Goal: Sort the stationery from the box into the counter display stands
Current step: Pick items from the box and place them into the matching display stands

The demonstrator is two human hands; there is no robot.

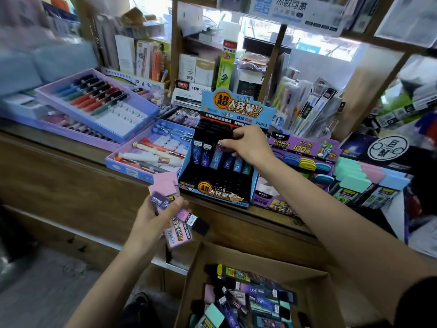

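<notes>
Blue lead cases (205, 157), six in one row, sat in the black display stand (212, 183) on the counter (236, 217). Right hand (250, 143) was pinching the third one's top. Left hand (151, 218) gripped roughly four pink and purple cases (177, 233) over one cardboard box (260, 258).

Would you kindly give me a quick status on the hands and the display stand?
Right hand pinching a blue case in the blue stand. Left hand gripping pink cases. Box below, nothing blocking.
</notes>
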